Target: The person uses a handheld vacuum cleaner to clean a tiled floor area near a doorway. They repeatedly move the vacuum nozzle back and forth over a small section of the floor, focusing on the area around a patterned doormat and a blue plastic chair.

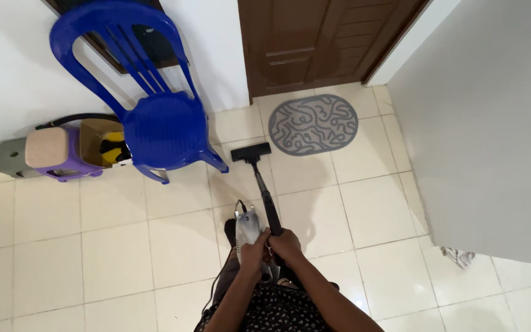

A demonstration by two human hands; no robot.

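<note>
L hand (pixel 254 249), R hand (pixel 286 244) clenched together.

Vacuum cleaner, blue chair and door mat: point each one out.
Vacuum cleaner (pixel 248 226), head view, on its silver body beside the hands.
Blue chair (pixel 164 129), head view, on the middle of the seat.
Door mat (pixel 313 124), head view, on the centre of the grey oval.
</note>
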